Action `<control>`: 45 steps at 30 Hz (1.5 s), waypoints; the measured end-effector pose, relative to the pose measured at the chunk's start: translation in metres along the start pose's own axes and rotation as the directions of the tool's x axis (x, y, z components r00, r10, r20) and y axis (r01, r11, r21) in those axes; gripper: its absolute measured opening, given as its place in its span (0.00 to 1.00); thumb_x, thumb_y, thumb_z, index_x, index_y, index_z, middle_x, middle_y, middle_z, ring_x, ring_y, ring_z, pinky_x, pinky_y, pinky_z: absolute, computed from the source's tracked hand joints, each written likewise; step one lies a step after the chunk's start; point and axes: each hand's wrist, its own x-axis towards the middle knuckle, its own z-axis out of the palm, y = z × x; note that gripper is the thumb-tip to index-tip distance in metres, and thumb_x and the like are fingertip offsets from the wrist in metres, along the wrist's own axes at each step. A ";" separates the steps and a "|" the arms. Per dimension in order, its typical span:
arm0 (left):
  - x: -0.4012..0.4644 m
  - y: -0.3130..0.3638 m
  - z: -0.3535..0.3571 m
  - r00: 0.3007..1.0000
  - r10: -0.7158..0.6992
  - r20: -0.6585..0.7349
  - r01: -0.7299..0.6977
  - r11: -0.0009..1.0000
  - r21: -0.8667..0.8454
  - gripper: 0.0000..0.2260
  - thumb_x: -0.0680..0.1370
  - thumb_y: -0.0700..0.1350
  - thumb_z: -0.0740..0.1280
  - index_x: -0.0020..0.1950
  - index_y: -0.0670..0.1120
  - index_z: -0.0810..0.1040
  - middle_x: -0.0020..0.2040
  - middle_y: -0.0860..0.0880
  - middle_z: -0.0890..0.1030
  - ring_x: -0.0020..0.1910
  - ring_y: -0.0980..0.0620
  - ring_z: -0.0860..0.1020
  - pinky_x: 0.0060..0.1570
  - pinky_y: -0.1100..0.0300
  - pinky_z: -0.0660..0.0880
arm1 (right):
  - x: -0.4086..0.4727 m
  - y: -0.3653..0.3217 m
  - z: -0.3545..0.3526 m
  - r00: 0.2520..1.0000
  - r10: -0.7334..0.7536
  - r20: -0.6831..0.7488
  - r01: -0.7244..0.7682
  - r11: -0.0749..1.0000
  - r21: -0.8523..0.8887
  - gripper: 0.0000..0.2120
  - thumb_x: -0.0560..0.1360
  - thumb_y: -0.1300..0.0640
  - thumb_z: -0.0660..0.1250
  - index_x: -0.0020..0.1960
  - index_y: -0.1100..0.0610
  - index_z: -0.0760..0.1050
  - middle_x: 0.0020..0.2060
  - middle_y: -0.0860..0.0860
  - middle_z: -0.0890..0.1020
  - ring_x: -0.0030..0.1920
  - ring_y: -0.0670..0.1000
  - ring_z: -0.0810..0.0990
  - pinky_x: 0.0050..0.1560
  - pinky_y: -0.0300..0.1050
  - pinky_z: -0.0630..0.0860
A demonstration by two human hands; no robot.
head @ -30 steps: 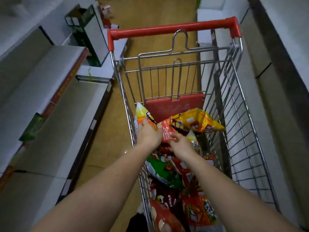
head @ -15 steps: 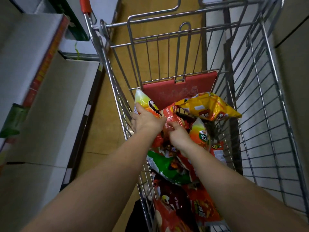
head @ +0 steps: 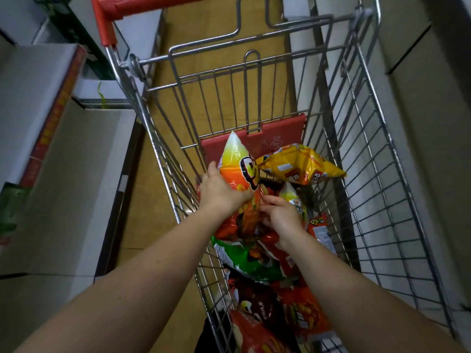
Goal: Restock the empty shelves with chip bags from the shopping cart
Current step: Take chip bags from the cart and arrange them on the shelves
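- Orange-yellow chip bag (head: 238,171) is gripped by left hand (head: 221,191), fingers wrapped around its side, inside shopping cart (head: 369,174).
- Right hand (head: 283,216) is curled on bags just below; exact hold cannot be told.
- Yellow bag (head: 298,165) lies just beyond the fingers.
- Risk: slick film slipping, or neighbouring bags being dragged out, before shelf (head: 76,179) at left is reached.

We are looking into a wire shopping cart (head: 369,154) open at the top. Its mesh walls are closing in both sides, chip bags (head: 254,261) are crowding the bottom, and bare shelves (head: 76,174) are lying open at left.
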 end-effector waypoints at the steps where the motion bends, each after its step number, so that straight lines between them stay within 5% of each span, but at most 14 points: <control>1: -0.002 0.000 0.001 0.999 -0.001 0.037 0.002 1.000 -0.029 0.48 0.65 0.50 0.78 0.76 0.46 0.53 0.70 0.44 0.66 0.69 0.43 0.67 0.68 0.46 0.66 | -0.001 0.001 -0.006 1.000 -0.003 -0.008 0.003 1.000 0.015 0.14 0.77 0.65 0.59 0.58 0.53 0.77 0.50 0.51 0.80 0.52 0.53 0.78 0.54 0.48 0.77; 8: -0.004 -0.001 0.016 0.976 -0.065 0.208 0.101 0.981 -0.165 0.37 0.69 0.47 0.74 0.73 0.45 0.58 0.54 0.48 0.76 0.55 0.45 0.76 0.60 0.49 0.73 | -0.008 0.007 -0.030 0.992 -0.118 -0.047 0.117 0.993 -0.018 0.16 0.78 0.65 0.57 0.60 0.52 0.76 0.56 0.54 0.79 0.56 0.52 0.77 0.60 0.52 0.75; 15: 0.002 -0.014 0.033 0.971 -0.135 0.199 0.174 0.966 -0.192 0.43 0.66 0.51 0.78 0.73 0.44 0.56 0.68 0.44 0.70 0.65 0.42 0.71 0.66 0.45 0.69 | 0.003 0.025 -0.031 0.988 -0.153 -0.028 0.148 0.978 -0.149 0.17 0.78 0.66 0.57 0.60 0.53 0.77 0.56 0.52 0.79 0.56 0.52 0.77 0.57 0.47 0.76; 21: 0.014 -0.016 0.048 0.977 -0.145 0.157 0.164 0.980 -0.113 0.40 0.67 0.50 0.77 0.71 0.44 0.58 0.66 0.43 0.72 0.64 0.40 0.72 0.64 0.46 0.70 | 0.024 0.049 -0.053 0.956 -0.117 -0.268 0.026 0.946 -0.322 0.17 0.79 0.61 0.58 0.67 0.56 0.70 0.62 0.55 0.76 0.46 0.52 0.76 0.39 0.40 0.69; 24: 0.015 -0.017 0.054 0.983 -0.119 0.143 0.132 0.988 -0.085 0.37 0.68 0.48 0.77 0.70 0.44 0.59 0.66 0.43 0.72 0.64 0.42 0.72 0.62 0.49 0.70 | 0.038 0.056 -0.053 0.961 -0.097 -0.260 -0.017 0.916 -0.402 0.20 0.78 0.58 0.60 0.70 0.56 0.66 0.63 0.58 0.74 0.54 0.56 0.76 0.49 0.46 0.74; 27: 0.015 -0.018 0.057 0.984 -0.103 0.148 0.117 0.989 -0.086 0.41 0.68 0.48 0.77 0.73 0.44 0.56 0.69 0.43 0.70 0.66 0.42 0.69 0.63 0.50 0.68 | 0.049 0.056 -0.045 0.965 -0.094 -0.243 -0.051 0.846 -0.530 0.26 0.78 0.53 0.61 0.73 0.56 0.60 0.67 0.59 0.68 0.66 0.60 0.68 0.65 0.51 0.68; 33: 0.021 -0.019 0.063 0.985 -0.053 0.162 0.063 0.997 -0.054 0.43 0.66 0.48 0.78 0.73 0.46 0.56 0.67 0.45 0.71 0.65 0.43 0.71 0.64 0.49 0.69 | 0.057 0.056 -0.043 0.972 -0.066 -0.226 -0.088 0.789 -0.608 0.40 0.71 0.41 0.68 0.75 0.55 0.54 0.70 0.59 0.62 0.70 0.60 0.60 0.67 0.56 0.64; 40: 0.020 -0.019 0.067 0.974 -0.087 0.210 0.103 0.992 -0.068 0.41 0.65 0.49 0.79 0.71 0.47 0.59 0.65 0.45 0.73 0.62 0.43 0.73 0.61 0.47 0.72 | 0.057 0.075 -0.065 0.969 -0.094 -0.230 -0.012 0.907 -0.422 0.37 0.71 0.59 0.71 0.74 0.52 0.57 0.66 0.57 0.67 0.65 0.57 0.69 0.59 0.46 0.69; 42: 0.020 -0.017 0.063 0.977 -0.059 0.207 0.072 0.996 -0.056 0.42 0.64 0.48 0.79 0.71 0.46 0.59 0.64 0.46 0.74 0.62 0.44 0.74 0.60 0.50 0.72 | 0.052 0.078 -0.079 0.966 -0.086 -0.242 0.015 0.960 -0.281 0.36 0.70 0.65 0.70 0.73 0.52 0.59 0.63 0.55 0.71 0.59 0.55 0.73 0.55 0.44 0.72; 45: 0.019 -0.012 0.057 0.984 -0.028 0.174 0.032 0.999 -0.021 0.45 0.64 0.49 0.79 0.73 0.46 0.57 0.66 0.45 0.73 0.63 0.43 0.73 0.63 0.48 0.71 | 0.044 0.085 -0.094 0.978 0.020 -0.208 -0.015 1.000 0.025 0.36 0.70 0.70 0.68 0.73 0.52 0.59 0.62 0.50 0.71 0.60 0.54 0.73 0.58 0.54 0.75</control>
